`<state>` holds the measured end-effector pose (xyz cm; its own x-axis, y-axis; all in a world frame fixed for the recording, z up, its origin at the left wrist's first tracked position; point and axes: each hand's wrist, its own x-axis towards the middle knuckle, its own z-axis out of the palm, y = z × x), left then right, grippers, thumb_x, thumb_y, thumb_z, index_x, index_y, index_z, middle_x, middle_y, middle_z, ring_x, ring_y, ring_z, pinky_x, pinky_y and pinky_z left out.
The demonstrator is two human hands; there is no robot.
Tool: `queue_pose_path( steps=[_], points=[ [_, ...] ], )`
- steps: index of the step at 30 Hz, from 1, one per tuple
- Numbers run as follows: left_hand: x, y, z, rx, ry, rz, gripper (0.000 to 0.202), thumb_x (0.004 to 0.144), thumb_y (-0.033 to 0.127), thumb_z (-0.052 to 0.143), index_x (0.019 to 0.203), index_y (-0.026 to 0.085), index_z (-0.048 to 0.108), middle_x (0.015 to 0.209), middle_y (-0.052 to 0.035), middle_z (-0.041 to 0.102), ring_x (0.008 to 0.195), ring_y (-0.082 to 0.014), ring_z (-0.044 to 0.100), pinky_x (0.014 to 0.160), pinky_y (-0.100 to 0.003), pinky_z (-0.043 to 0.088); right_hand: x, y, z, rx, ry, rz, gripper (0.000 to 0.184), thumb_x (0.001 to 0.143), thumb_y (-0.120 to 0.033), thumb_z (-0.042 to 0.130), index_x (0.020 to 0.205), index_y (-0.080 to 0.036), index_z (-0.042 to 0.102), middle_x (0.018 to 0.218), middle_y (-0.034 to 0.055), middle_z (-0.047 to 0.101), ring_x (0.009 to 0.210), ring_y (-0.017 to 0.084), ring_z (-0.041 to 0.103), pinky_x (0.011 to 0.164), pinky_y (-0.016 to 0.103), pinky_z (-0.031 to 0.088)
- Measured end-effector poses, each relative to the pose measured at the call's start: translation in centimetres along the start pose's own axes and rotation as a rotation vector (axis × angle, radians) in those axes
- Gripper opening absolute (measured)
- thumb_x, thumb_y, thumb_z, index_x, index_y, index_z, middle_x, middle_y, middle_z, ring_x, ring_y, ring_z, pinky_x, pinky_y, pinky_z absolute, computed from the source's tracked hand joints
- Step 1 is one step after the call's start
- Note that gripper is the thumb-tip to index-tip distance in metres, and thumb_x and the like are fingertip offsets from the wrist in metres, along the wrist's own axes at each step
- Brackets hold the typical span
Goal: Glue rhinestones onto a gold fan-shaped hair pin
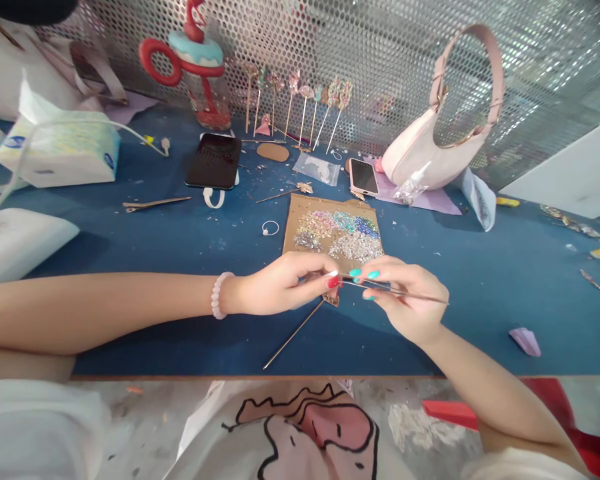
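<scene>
My right hand grips slim metal tweezers, their tips pointing left. Thumb and finger of my left hand are pinched together right at those tips; whatever is between them is too small to make out. Just below the fingertips is a small ornament on a thin stick that slants toward the table's front edge. My fingers partly cover the ornament, and I cannot tell whether they touch it. Behind both hands lies a cardboard piece with piles of glittery sequins in several colours.
Decorated sticks stand along the perforated metal screen. Around the blue table are a tablet, a phone, a pale handbag, a tissue pack, a red-handled cup and another pair of tweezers.
</scene>
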<state>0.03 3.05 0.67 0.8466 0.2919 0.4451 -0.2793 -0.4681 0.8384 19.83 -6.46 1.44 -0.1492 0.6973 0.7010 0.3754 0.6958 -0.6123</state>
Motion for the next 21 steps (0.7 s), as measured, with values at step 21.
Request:
queue_pose_path(
  steps=[21],
  points=[
    [-0.32,-0.18,0.19,0.086,-0.062,0.013,0.014,0.093,0.021,0.048,0.087,0.012,0.057,0.075,-0.0029,0.058,0.063,-0.0103,0.049,0.060,-0.021,0.039,0.33,-0.22,0.08,-0.096,-0.016,-0.115,0.036,0.070,-0.002,0.071,0.100,-0.020,0.067,0.088,0.0064,0.074,0.077,0.019,0.068,0.066,0.034,0.056]
  ],
)
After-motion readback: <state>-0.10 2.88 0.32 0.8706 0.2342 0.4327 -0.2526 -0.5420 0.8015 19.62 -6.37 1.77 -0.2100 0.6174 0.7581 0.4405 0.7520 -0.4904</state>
